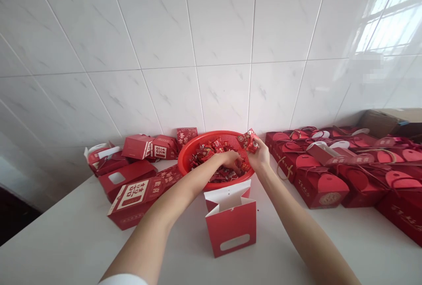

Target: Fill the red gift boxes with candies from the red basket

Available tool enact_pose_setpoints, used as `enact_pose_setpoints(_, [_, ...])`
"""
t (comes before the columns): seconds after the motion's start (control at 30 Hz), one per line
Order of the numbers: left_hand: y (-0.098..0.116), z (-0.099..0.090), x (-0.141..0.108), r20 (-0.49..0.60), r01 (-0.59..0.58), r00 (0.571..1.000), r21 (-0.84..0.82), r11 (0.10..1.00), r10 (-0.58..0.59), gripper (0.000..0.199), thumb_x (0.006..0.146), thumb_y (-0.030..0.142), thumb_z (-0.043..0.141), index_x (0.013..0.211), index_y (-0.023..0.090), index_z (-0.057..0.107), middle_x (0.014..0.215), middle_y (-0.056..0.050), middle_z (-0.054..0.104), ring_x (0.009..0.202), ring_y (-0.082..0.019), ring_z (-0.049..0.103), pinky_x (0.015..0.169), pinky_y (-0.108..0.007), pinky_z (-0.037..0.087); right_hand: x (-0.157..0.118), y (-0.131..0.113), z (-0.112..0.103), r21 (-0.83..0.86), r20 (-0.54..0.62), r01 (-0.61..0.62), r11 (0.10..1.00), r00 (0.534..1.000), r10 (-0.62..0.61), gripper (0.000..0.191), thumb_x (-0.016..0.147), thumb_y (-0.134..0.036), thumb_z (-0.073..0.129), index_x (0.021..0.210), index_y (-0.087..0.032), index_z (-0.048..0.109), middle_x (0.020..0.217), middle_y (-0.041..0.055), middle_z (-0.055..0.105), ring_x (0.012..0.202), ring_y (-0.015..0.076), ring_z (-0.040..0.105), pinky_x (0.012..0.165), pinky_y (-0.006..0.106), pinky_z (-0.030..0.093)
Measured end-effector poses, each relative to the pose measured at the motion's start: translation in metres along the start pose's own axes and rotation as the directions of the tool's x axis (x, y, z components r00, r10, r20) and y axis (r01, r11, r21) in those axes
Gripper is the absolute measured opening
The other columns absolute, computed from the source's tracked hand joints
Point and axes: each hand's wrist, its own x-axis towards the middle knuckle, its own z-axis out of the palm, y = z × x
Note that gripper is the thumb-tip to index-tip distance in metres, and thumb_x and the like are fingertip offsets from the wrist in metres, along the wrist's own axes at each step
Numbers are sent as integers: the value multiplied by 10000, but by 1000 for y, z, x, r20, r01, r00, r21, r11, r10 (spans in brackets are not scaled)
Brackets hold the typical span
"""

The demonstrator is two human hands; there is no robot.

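A red plastic basket (188,147) stands against the wall, filled with small red wrapped candies (216,146). My left hand (232,161) reaches down among them, fingers curled; their tips and anything in them are hidden. Over the basket's right rim, my right hand (259,155) is closed around several wrapped candies (252,140) with red and white wrappers. Just in front of the basket, between my forearms, a red gift box (231,225) stands upright with its top flaps open. An oval window shows low on its front, and its inside is mostly out of sight.
Several red boxes (133,197) lie or stand at the left of the white table (184,254). Rows of closed red handled boxes (321,188) fill the right side. A brown cardboard box (379,122) sits at the far right. Behind everything rises a tiled wall (224,96).
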Motion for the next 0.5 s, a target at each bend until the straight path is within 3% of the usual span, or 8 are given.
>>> enact_pose_setpoints(0.07, [4,-5,-3,75,0,997,21,1000,-1,205,500,178,904,538,228,708,572,37,650,510,-131,577,505,-238,444,0,0,0,1,-1,0,1000,1000,0,189,631,-176,727,638,-204,541,600,-49,589,528,97,512,526,235,454])
enact_pose_setpoints(0.1, [6,-8,-5,87,-5,996,23,1000,3,213,468,162,896,502,233,697,531,46,632,489,-129,562,492,-238,418,1,0,-1,1,0,1,1000,1000,-1,189,636,-176,727,637,-203,540,603,-48,592,532,98,518,530,234,457])
enact_pose_setpoints(0.2, [11,-20,-10,48,-11,999,9,1000,10,162,510,203,872,513,228,712,524,37,640,511,-139,567,522,-247,397,2,0,-3,-7,4,-2,1000,1000,2,207,653,-167,734,635,-204,531,584,-57,567,521,94,517,528,229,458])
enact_pose_setpoints(0.3, [11,-36,-14,-72,-6,997,-27,1000,4,133,628,313,831,625,207,751,621,7,690,600,-161,599,582,-260,414,3,-1,-3,-9,5,-15,1000,1000,15,215,665,-161,736,636,-207,528,579,-55,571,526,99,530,535,231,471])
enact_pose_setpoints(0.4, [8,-50,-21,-202,-11,979,-76,997,-4,246,697,425,792,733,184,763,727,-19,719,701,-183,623,647,-276,437,1,-3,-1,2,12,-32,999,999,32,193,658,-156,732,644,-203,546,621,-40,618,564,108,569,571,235,502])
enact_pose_setpoints(0.5, [6,-56,-29,-271,-27,963,-129,991,-9,346,672,505,802,755,172,753,774,-28,727,752,-196,630,700,-292,450,-1,-5,2,13,12,-51,999,999,51,145,656,-152,717,659,-199,580,643,-31,646,576,113,587,579,238,518])
